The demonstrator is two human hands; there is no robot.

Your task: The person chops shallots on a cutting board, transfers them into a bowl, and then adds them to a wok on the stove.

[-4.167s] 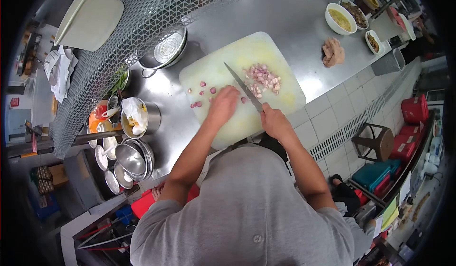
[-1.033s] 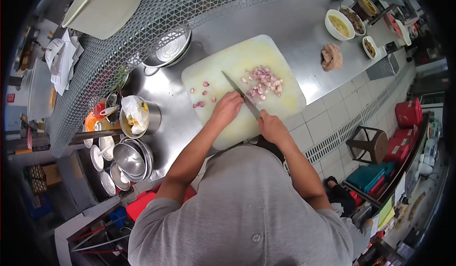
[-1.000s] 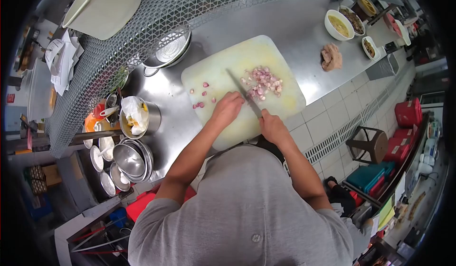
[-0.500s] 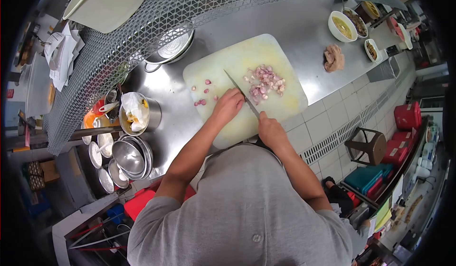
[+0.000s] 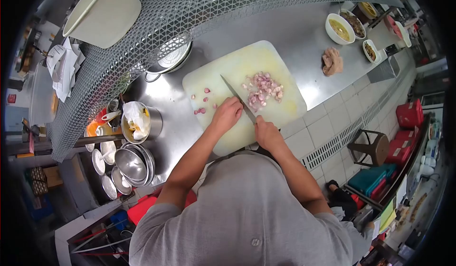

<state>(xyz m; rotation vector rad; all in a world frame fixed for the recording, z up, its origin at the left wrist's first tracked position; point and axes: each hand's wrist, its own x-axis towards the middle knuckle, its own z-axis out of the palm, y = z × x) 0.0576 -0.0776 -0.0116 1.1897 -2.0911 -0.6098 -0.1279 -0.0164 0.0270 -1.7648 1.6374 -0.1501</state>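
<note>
My right hand [image 5: 267, 133] is wrapped round the handle of a kitchen knife [image 5: 232, 88], whose blade slants up and to the left across the white cutting board [image 5: 209, 74]. Close against the blade's left side, my left hand [image 5: 227, 115] has its fingers curled and pressed together; whatever they pinch is hidden. Right of the blade lies a heap of cut shallots [image 5: 265, 89], pinkish purple and white. A few small whole shallots [image 5: 202, 110] are scattered to the left of my left hand.
On the steel counter [image 5: 166, 119] are a strainer [image 5: 173, 55], a metal pot [image 5: 154, 123] and stacked metal bowls [image 5: 130, 164]. A crumpled brown wad [image 5: 332, 61] and bowls of food [image 5: 340, 29] sit to the right. Wire mesh [image 5: 199, 17] overhangs the back, carrying a cream tub [image 5: 104, 14].
The camera view has shifted slightly, so the board appears a little lower. Both hands and the knife keep nearly the same place on the board.
</note>
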